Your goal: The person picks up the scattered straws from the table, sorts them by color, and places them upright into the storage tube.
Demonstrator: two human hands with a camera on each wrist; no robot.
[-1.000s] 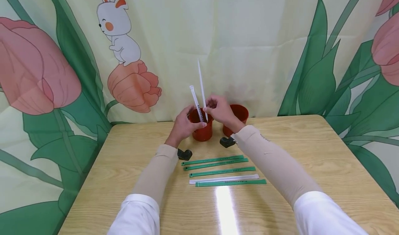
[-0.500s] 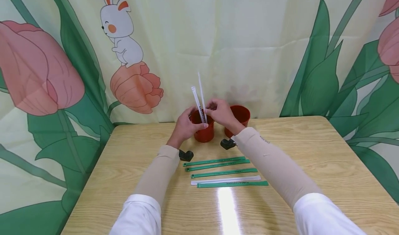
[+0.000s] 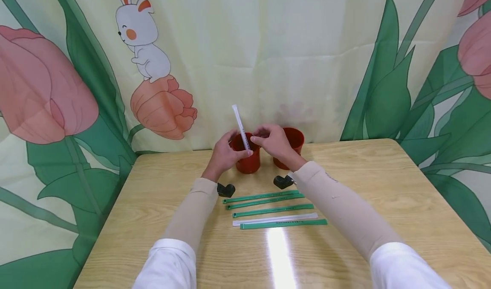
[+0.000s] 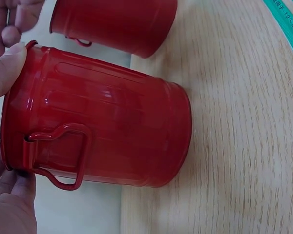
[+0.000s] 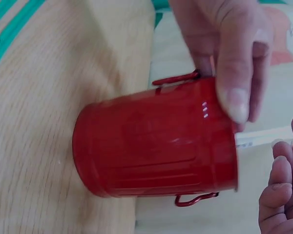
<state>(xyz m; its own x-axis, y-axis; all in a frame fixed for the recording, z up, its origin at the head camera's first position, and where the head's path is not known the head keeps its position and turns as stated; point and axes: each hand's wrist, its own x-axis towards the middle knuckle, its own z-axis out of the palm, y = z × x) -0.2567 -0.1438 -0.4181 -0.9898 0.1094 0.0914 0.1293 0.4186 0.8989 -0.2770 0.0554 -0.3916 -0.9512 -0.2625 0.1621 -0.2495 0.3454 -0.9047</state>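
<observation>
My left hand (image 3: 226, 154) grips the rim of a small red metal bucket (image 3: 248, 165), thumb in front. In the left wrist view the bucket (image 4: 112, 117) stands upright on the table, a wire handle on its side. A paper-wrapped white straw (image 3: 238, 120) leans out of it to the left; whether a second one lies behind it, I cannot tell. To the right of the rim is my right hand (image 3: 273, 140), holding nothing. In the right wrist view this right hand (image 5: 283, 187) has loosely bent fingers, apart from the bucket.
Behind my right hand stands a second red bucket (image 3: 295, 137). Several green wrapped straws (image 3: 273, 212) and a white one (image 3: 276, 219) lie crosswise in front. Black pieces (image 3: 283, 181) sit by both wrists. A printed curtain (image 3: 307, 67) hangs behind the wooden table (image 3: 161, 186).
A second white straw, pinched by my right hand, went down into the bucket and no longer shows separately. The right hand has let go of it; the left still holds the rim.
</observation>
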